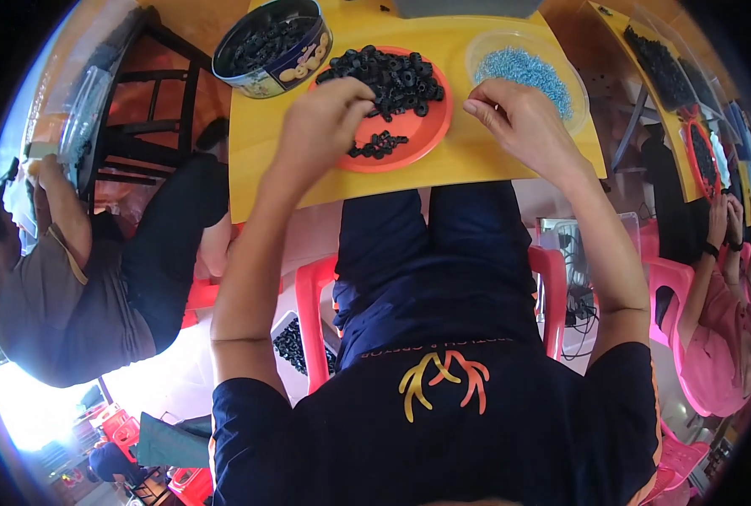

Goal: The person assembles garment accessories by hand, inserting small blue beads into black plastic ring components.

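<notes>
A red-orange round plate [426, 145] lies on the yellow table in front of me. Small black ring-shaped parts [396, 74] are heaped on its far side, and a smaller group of black parts [379, 145] lies nearer to me. Over the plate's left edge, my left hand [329, 118] is closed in a pinch next to the heap. My right hand [519, 122] is also pinched, at the near left rim of a clear round tub [475, 52]. Small shiny bluish metal pieces [523, 74] fill the tub. What the fingertips hold, if anything, is too small to make out.
A round tin [261, 83] with more black parts stands at the table's [308, 187] far left. A grey container [468, 7] is at the far edge. One person [55, 278] sits at left, another [721, 304] at right by a second table. A tray of black parts [295, 346] lies below.
</notes>
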Demonstrator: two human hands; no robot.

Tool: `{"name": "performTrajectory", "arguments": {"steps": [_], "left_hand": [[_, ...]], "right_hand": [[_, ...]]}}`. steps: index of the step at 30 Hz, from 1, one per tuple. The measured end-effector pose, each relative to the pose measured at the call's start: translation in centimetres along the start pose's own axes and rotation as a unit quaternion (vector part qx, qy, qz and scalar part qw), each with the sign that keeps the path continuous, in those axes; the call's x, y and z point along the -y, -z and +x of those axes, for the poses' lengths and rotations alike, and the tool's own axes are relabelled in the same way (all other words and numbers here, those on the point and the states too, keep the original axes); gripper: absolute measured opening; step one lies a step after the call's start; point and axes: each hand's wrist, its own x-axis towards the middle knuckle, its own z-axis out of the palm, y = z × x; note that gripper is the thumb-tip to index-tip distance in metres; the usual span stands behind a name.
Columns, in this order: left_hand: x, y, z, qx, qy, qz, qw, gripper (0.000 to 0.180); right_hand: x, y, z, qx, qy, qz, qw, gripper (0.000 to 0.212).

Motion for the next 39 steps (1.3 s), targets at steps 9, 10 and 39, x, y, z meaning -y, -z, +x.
{"name": "performTrajectory", "arguments": {"steps": [9, 10, 39], "left_hand": [[-0.5, -2.7, -0.7, 0.043, -0.017, 0.179, 0.983, 0.006], [-0.3, -2.6, -0.8, 0.05, -0.027, 0.172, 0.983, 0.006], [-2.1, -3.0, 1.1, 0.127, 0.028, 0.221, 0.966, 0.016]], "right_hand": [[1.4, -0.1, -0.6, -0.007, 0.025, -0.011, 1.0, 0.026], [1.3, -0.2, -0.7, -0.012, 0.037, -0.011, 0.999, 0.026], [-6.8, 7.3, -0.3, -0.025, -0.008, -0.106, 0.994, 0.017]]}}
